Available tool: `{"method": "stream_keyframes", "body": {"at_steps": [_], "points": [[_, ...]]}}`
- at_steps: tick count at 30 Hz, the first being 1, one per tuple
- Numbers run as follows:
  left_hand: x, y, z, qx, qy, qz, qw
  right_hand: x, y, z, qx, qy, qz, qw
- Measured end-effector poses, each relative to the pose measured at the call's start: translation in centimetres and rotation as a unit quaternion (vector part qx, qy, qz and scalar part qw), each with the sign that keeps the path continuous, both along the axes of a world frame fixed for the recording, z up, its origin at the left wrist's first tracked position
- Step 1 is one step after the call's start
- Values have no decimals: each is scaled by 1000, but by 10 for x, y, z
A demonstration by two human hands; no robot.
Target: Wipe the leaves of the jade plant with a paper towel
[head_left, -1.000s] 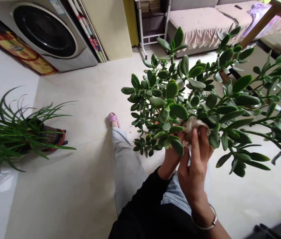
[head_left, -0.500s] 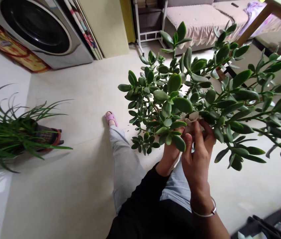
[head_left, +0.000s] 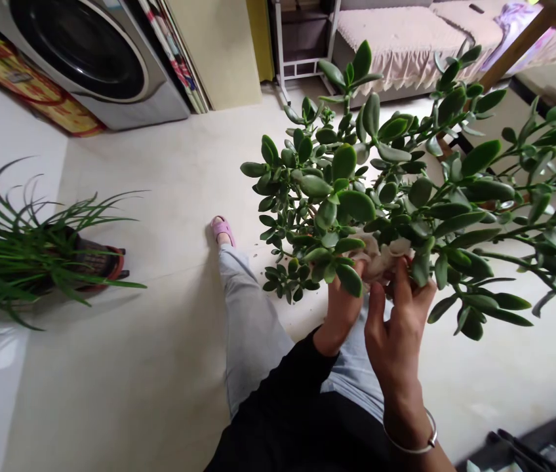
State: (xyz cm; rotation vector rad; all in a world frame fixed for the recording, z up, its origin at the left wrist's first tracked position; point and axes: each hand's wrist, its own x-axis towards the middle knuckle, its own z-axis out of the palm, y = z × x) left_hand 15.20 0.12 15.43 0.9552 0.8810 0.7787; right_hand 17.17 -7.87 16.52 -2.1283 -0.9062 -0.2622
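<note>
Right hand [head_left: 398,328] is pinching a white cloth [head_left: 381,254] against leaves at the near edge of the jade plant [head_left: 357,204], left hand [head_left: 343,308] is reaching in alongside, grip hidden; rubbing too hard may be risking a snapped fleshy leaf.

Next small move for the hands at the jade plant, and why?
Probably draw the white cloth along the leaf toward its tip. The right hand presses it into the foliage of the jade plant, and the left hand sits beside it under the same cluster, so the branch looks steadied.
</note>
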Motion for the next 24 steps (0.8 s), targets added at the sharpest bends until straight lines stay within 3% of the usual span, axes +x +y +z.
{"method": "stream_keyframes", "body": {"at_steps": [4,7,10,16,24], "points": [[4,-9,-2,-77,-49,-30,995,1,2,-1,-1,-10,11,1000],[8,-6,1,-88,-48,-25,995,4,5,3,-15,-19,35,999],[8,1,6,-54,-37,-61,996,9,9,9,-38,-23,62,997],[10,11,4,89,-43,-107,989,15,15,26,-105,-37,64,992],[11,10,2,7,-81,-103,991,16,11,33,-164,-56,62,983]]}}
